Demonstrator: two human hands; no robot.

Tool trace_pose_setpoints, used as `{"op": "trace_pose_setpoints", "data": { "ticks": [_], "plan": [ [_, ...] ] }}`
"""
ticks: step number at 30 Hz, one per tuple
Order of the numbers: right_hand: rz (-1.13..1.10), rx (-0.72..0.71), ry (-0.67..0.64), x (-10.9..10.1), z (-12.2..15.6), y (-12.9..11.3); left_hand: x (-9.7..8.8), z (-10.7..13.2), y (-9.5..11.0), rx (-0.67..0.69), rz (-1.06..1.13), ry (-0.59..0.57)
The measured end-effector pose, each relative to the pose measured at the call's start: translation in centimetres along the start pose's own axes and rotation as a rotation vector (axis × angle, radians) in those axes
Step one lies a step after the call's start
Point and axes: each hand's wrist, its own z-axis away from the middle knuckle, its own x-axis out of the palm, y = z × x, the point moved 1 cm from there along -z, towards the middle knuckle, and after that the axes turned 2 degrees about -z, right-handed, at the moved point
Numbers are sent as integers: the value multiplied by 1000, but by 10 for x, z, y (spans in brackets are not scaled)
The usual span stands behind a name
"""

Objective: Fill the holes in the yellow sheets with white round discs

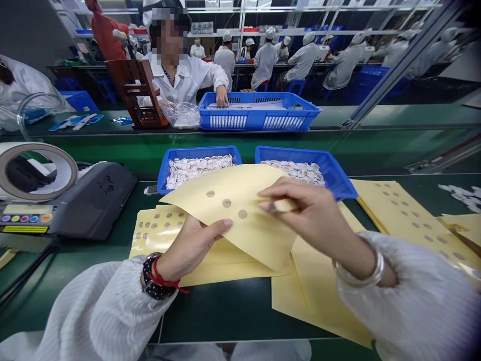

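I hold a yellow backing sheet (pixel 240 215) lifted and tilted above the green table. My left hand (pixel 191 248) grips its lower left edge, thumb on top, fingers underneath. My right hand (pixel 300 210) is closed in a pinch at the sheet's right side, on a small round sticker I can barely make out. Three round stickers (pixel 226 203) remain in a diagonal row on the sheet. More yellow sheets (pixel 158 230) with round marks lie flat under my hands.
Two blue trays (pixel 169 173) (pixel 338 178) of small white discs stand behind the sheets. A grey machine (pixel 90 200) with coloured buttons sits at left. A stack of yellow sheets (pixel 409 215) lies at right. A person across the belt reaches into a blue basket (pixel 259 118).
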Motion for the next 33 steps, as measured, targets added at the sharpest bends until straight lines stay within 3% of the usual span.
{"op": "trace_pose_setpoints", "data": {
  "ticks": [3,8,21,28,33],
  "plan": [
    [-98,12,-132,14,12,-4,4,2,-2,-16,9,3],
    [-181,60,-127,25,21,6,6,4,-5,-48,17,13],
    [-360,262,-274,19,32,11,14,7,-8,-75,-124,-8],
    [-435,272,-253,10,39,13,20,4,-12,-91,-174,-50],
    [-388,148,-162,10,46,15,24,2,-12,-97,-161,-57]
  ]
}}
